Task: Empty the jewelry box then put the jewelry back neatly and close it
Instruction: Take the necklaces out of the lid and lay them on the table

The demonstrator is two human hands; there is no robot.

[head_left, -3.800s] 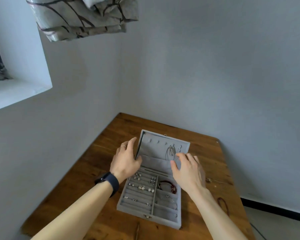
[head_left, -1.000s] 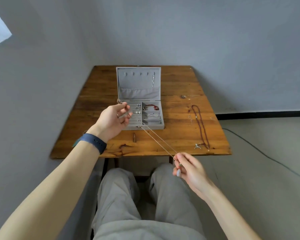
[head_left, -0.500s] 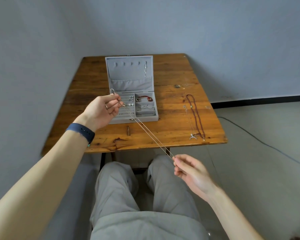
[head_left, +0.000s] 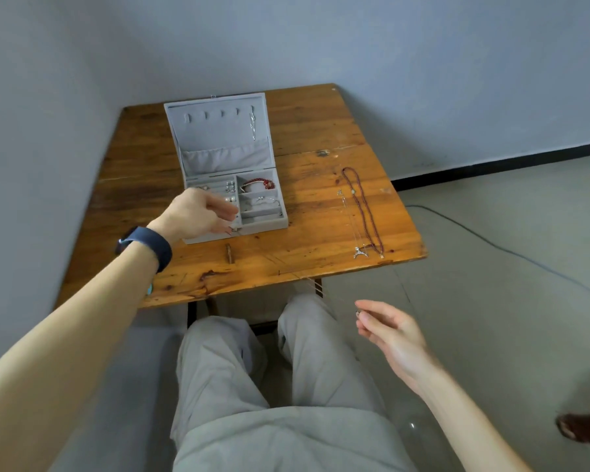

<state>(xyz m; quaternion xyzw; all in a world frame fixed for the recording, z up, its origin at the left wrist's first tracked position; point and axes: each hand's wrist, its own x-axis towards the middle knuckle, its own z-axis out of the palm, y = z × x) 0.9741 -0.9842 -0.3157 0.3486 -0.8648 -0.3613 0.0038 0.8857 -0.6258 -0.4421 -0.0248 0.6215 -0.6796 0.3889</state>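
Head view. The open jewelry box [head_left: 264, 223], grey and velvet-lined, stands on the left half of the wooden table [head_left: 321, 137]. Its lid [head_left: 218, 131] is raised at the far side, and one silver piece [head_left: 252, 126] hangs from the rightmost hook. In the tray, a red bracelet [head_left: 258, 182] lies in the far right compartment, a silver bracelet [head_left: 268, 200] in the one nearer, and small earrings [head_left: 230, 192] sit in the slotted rows on the left.

The left hand [head_left: 198, 214], with a dark blue wristband [head_left: 150, 247] on its wrist, hovers over the near left part of the tray, fingers bunched and pointing right. A small metal piece shows just under the fingertips, but it cannot be told whether they pinch it.

The right hand [head_left: 389, 332] is held below the near table edge, above the grey trousers [head_left: 286, 369]. Thumb and forefinger pinch one end of a thin chain [head_left: 309, 280] while the other fingers lie loose. The chain runs faintly up across the table edge toward the left hand.

On the right of the table, well apart from the box, lie a dark red bead necklace [head_left: 363, 212] and, just beside it, a pendant chain [head_left: 360, 252]. A cable [head_left: 508, 250] crosses the floor at right.
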